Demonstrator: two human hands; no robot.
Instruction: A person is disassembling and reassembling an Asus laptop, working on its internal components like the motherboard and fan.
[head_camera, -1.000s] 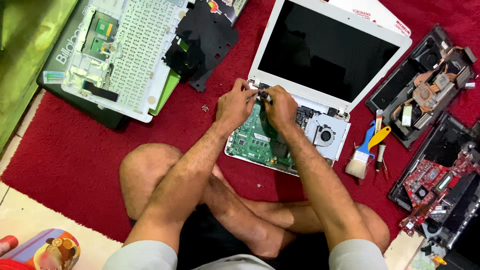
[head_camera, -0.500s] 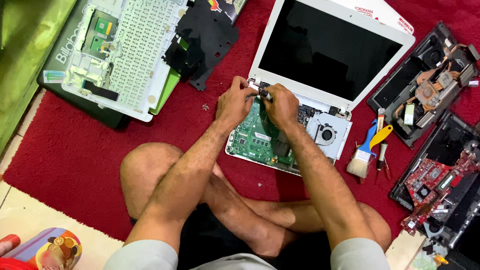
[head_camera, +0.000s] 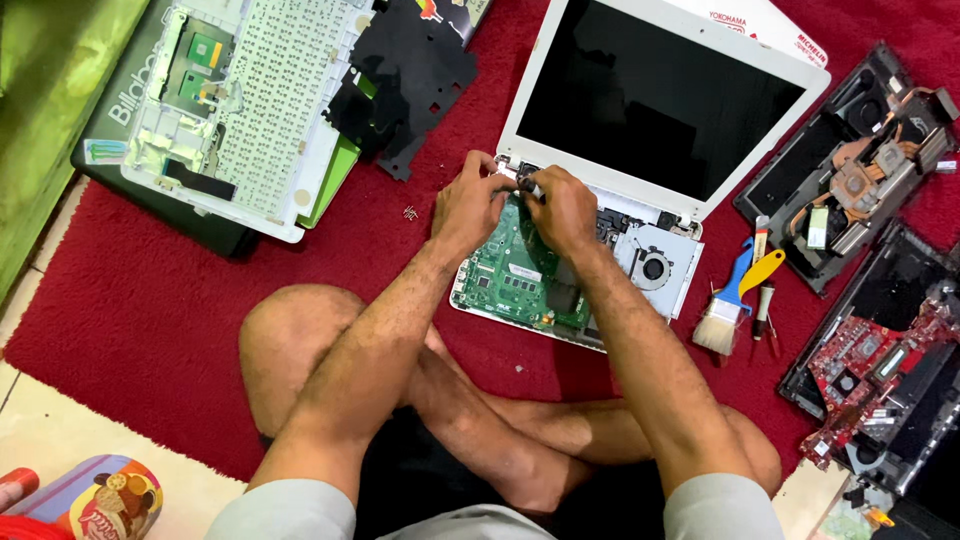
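— Two hands meet near the middle of the frame, yes?

— Yes. The left hand (head_camera: 470, 205) and the right hand (head_camera: 565, 210) are both on the open white laptop (head_camera: 650, 100), at the corner where its dark screen joins the base.

— What do the fingers do?

— The right fingers are pressed together and pinch a small metal piece (head_camera: 527, 183). The left fingers are curled at the same corner; whether they grip something, I cannot tell.

— Which step is it?

— I judge it is work at the hinge, just above the bare green board (head_camera: 510, 270). A next move calls for small, steady force, because the board and the fan (head_camera: 652, 268) lie just beside.
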